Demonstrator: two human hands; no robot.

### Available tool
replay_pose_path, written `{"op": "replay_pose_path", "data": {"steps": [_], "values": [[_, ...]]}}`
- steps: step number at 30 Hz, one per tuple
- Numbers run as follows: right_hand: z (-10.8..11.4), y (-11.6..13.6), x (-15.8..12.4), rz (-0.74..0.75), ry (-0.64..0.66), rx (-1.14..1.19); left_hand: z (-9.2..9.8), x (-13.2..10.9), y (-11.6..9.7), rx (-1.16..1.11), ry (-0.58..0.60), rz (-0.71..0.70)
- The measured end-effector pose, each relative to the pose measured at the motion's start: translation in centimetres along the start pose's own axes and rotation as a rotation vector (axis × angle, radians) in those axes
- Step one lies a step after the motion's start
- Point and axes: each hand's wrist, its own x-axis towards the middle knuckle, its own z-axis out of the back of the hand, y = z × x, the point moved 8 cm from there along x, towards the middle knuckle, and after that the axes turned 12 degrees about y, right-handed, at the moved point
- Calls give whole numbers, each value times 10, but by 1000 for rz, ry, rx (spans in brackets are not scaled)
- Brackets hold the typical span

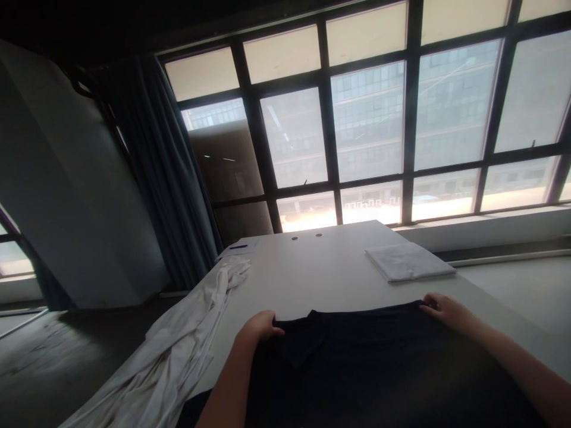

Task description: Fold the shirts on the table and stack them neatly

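Note:
A dark navy garment (366, 362) is stretched sideways over the near end of the white table (303, 270). At its upper left corner, my left hand (262, 327) pinches the cloth between thumb and fingers. My right hand (445, 310) grips the upper right corner in the same way. The top edge runs fairly straight between the two hands, and a folded flap hangs near the left one. The lower part of the garment runs out of view, so its exact kind does not show.
A folded white cloth (408, 261) lies on the table's right side. Crumpled whitish fabric (178, 339) drapes along the left edge. Paper with a blue pen (238, 246) lies at the far left corner. Behind stand tall windows and a dark curtain (165, 172).

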Motion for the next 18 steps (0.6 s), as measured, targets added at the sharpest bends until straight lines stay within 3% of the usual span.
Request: {"op": "replay_pose_path", "data": {"steps": [5, 12, 18], "values": [[8, 1, -10, -78, 185, 158, 13, -13, 35, -33, 88, 74], [7, 9, -15, -86, 305, 273, 18, -14, 34, -154, 104, 45], [5, -3, -11, -224, 260, 379, 2, -8, 36, -285, 146, 144]]}}
